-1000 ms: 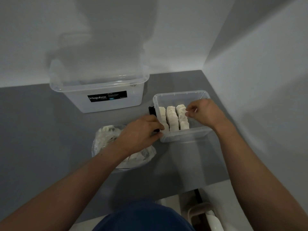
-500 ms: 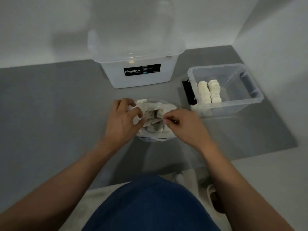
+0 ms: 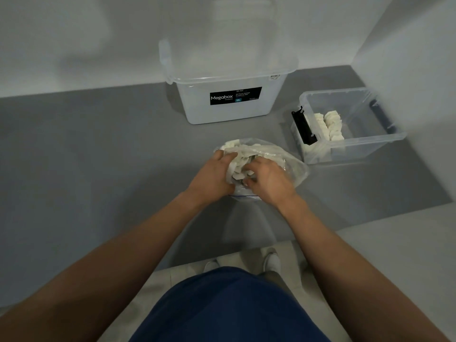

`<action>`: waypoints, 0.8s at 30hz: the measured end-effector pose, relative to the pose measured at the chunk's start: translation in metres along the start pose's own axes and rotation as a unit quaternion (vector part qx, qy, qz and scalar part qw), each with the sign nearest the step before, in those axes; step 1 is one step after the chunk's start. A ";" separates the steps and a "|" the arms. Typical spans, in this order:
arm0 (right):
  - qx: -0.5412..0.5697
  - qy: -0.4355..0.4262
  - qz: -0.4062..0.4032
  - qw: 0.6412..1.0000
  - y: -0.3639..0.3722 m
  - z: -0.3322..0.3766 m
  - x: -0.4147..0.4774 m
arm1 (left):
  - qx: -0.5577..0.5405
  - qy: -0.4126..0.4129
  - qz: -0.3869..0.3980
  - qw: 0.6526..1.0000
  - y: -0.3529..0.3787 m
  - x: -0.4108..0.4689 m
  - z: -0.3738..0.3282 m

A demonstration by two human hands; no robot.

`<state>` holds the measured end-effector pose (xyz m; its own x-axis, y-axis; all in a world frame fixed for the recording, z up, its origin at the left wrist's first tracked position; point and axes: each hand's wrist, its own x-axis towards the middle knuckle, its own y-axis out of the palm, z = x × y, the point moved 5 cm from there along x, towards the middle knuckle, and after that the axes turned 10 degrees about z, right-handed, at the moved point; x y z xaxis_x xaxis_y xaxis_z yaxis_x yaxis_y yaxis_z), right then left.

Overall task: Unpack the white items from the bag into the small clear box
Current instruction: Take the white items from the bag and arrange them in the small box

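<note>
Head view: items [image 3: 240,160], white and flat, lie heaped inside the bag [image 3: 297,172], a clear sack slumped on the table [image 3: 98,149] directly before the person. Left hand [image 3: 212,177] grips the near left lip of the bag, fingers curled over the film, holding the mouth wide. Right hand [image 3: 270,180] is sunk into the heap with fingers bent among the pieces. Whether they are clamped on one cannot be told, since the fingertips are buried.

Small box [image 3: 360,150] stands just beside the bag, to its right and a little farther back, with no lid on it. Rows [image 3: 332,124] of items already packed stand on edge at its left end, next to a black latch [image 3: 303,128]; the right half looks vacant. Big box [image 3: 229,114], labelled Megabox, stands behind the bag near the wall, apart from both.

Likely faults from here:
- The pieces lie tangled, so a pull may raise several at once and shed some onto the table between bag and small box.
- The limp film may cling to the withdrawing hand and tip the heap out if the left hand slackens.
- The rows have no support on their open side, so a careless push with the next piece could topple them.
</note>
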<state>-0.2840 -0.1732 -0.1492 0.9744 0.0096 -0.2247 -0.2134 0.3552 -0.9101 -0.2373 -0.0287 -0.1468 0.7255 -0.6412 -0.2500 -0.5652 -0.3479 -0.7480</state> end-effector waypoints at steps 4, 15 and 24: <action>-0.015 -0.009 -0.038 0.999 -0.002 0.012 0.002 | -0.014 0.016 -0.011 1.000 -0.002 -0.005 0.003; -0.109 0.011 0.002 0.994 -0.011 0.027 0.018 | -0.021 0.052 -0.071 0.996 -0.014 -0.016 -0.006; -0.166 -0.014 -0.011 0.986 -0.015 0.029 0.020 | 0.002 0.024 -0.065 0.998 -0.027 -0.017 -0.007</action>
<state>-0.2596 -0.1511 -0.1294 0.9798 0.0320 -0.1975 -0.1985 0.0307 -0.9796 -0.2368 -0.0134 -0.1186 0.7727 -0.6232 -0.1207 -0.4662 -0.4280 -0.7742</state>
